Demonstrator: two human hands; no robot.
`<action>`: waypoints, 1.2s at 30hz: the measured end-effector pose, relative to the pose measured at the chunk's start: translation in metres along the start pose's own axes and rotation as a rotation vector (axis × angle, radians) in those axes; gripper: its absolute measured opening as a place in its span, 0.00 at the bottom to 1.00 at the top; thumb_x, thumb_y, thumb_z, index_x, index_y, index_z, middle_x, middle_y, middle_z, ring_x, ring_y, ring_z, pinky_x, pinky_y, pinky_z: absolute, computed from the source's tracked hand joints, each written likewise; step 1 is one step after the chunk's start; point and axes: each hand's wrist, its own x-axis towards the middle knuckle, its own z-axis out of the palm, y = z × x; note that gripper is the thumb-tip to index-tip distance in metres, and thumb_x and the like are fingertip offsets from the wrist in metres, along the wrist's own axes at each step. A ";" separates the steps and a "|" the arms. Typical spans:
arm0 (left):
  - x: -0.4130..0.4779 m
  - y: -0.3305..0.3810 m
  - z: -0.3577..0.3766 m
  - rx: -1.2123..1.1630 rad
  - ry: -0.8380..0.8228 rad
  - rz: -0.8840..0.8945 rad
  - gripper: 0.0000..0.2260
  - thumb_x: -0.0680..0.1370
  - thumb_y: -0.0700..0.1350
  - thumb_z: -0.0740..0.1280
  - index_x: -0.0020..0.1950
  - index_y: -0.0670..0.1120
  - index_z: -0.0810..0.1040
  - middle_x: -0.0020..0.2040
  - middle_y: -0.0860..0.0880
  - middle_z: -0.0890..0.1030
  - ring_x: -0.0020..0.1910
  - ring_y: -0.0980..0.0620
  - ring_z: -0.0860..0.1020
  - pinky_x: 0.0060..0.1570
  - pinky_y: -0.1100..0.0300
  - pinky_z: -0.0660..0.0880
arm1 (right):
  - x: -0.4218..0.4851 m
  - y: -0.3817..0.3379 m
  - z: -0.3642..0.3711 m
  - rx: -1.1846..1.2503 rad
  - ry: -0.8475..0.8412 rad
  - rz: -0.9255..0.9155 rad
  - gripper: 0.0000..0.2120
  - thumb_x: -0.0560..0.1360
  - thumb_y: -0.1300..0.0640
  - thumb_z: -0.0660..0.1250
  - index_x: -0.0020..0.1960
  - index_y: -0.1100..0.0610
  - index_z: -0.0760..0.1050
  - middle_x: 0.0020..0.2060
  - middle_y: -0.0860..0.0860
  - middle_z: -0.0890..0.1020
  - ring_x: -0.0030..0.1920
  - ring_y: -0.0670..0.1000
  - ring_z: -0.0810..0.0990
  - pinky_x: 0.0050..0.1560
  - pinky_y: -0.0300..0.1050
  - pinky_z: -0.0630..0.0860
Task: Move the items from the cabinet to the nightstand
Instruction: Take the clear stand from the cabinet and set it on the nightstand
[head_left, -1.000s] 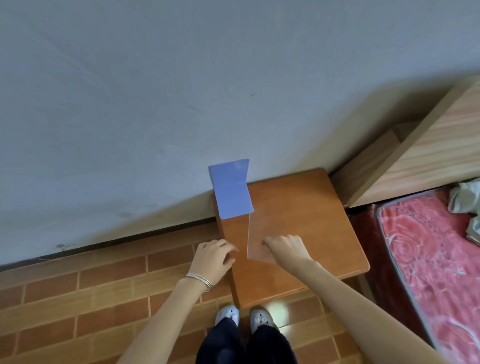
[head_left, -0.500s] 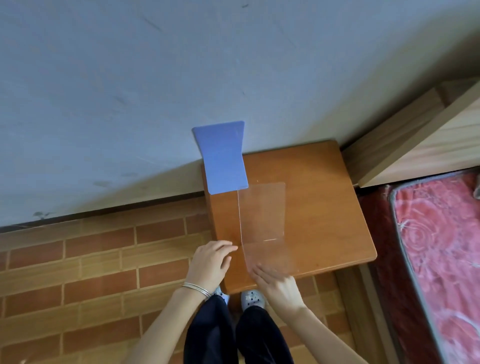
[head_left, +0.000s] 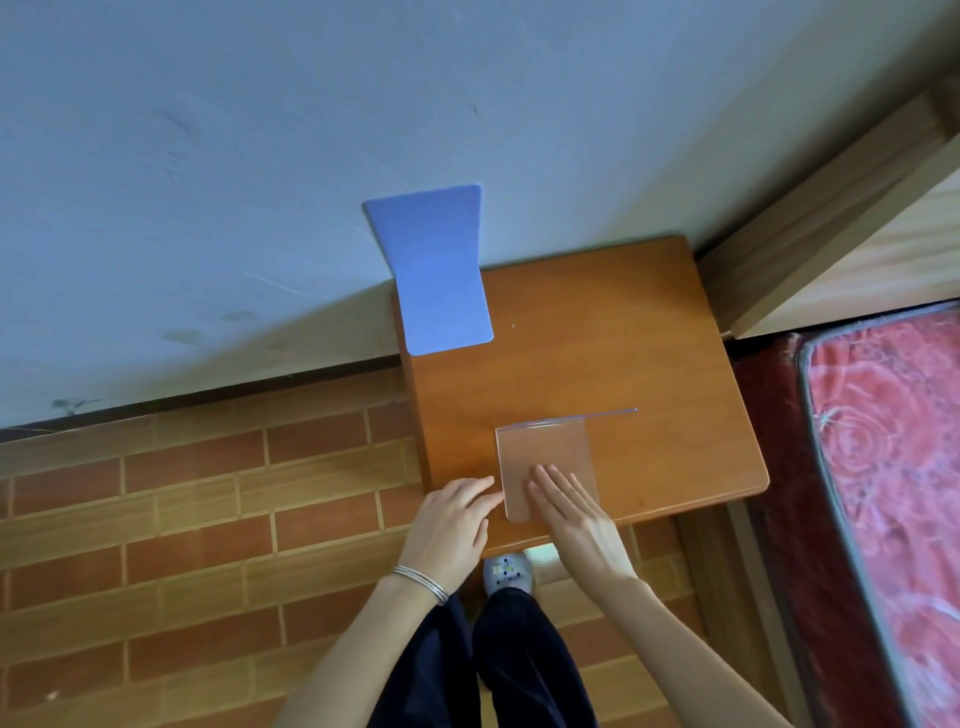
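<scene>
A clear acrylic L-shaped bookend (head_left: 545, 457) stands on the front part of the brown wooden nightstand (head_left: 623, 338). Its upright plate shows as a thin line along its far side. My right hand (head_left: 576, 514) lies flat with straight fingers on the clear base. My left hand (head_left: 452, 525) rests at the nightstand's front left edge, its fingertips touching the clear base's left side. A blue L-shaped bookend (head_left: 436, 280) stands at the nightstand's back left corner against the wall.
The pale wall (head_left: 363, 130) runs behind the nightstand. A wooden bed frame (head_left: 831, 234) and a red patterned mattress (head_left: 893, 467) sit close on the right. Brick-patterned floor (head_left: 182, 519) lies to the left, with my legs and a shoe below.
The clear bookend has been turned, so its upright now runs across the far side instead of along the left. My right hand has flattened onto its base.
</scene>
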 end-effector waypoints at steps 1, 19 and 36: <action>0.002 0.002 0.006 0.011 -0.010 0.006 0.18 0.79 0.40 0.61 0.69 0.47 0.72 0.70 0.49 0.69 0.69 0.50 0.66 0.63 0.54 0.66 | -0.006 0.006 -0.002 -0.010 -0.019 0.018 0.32 0.59 0.76 0.74 0.61 0.64 0.75 0.63 0.59 0.76 0.64 0.58 0.73 0.63 0.55 0.69; 0.052 -0.042 0.005 0.221 0.336 -0.147 0.27 0.68 0.40 0.74 0.66 0.41 0.74 0.67 0.42 0.73 0.66 0.44 0.72 0.62 0.44 0.70 | 0.087 0.032 -0.024 0.257 0.354 0.348 0.16 0.76 0.59 0.62 0.63 0.59 0.72 0.63 0.54 0.74 0.61 0.51 0.71 0.52 0.45 0.74; 0.098 -0.056 -0.088 -0.338 0.753 -0.212 0.13 0.73 0.34 0.69 0.55 0.45 0.81 0.53 0.51 0.82 0.51 0.53 0.80 0.55 0.55 0.76 | 0.212 0.017 -0.097 0.746 0.375 0.372 0.14 0.69 0.71 0.66 0.41 0.52 0.81 0.40 0.44 0.83 0.42 0.44 0.80 0.43 0.36 0.74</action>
